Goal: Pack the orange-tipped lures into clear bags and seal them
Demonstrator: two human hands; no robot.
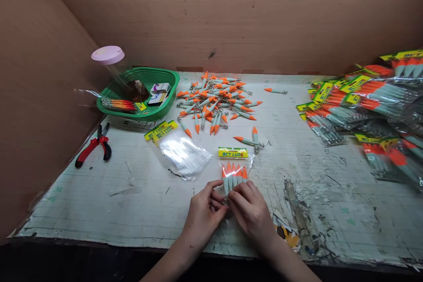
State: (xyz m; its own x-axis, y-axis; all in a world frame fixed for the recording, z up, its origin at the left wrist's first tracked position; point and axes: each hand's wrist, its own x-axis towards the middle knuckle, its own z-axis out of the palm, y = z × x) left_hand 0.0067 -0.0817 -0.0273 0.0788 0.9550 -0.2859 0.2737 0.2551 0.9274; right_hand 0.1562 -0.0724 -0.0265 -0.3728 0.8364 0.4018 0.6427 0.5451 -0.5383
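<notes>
The left hand (203, 209) and right hand (250, 206) pinch the lower end of a glossy, transparent packet (234, 163) of tapered lures (234, 175) between them, a spiky, jumbled lure pile (214, 101) lying beyond.

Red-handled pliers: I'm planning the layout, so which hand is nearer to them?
Left. The left hand sits right of the pliers, closer to the camera; the right hand is farther right.

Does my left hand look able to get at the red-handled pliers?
Probably yes: nothing tall stands between your left hand and the pliers, though it's busy with the lure packet.
</notes>
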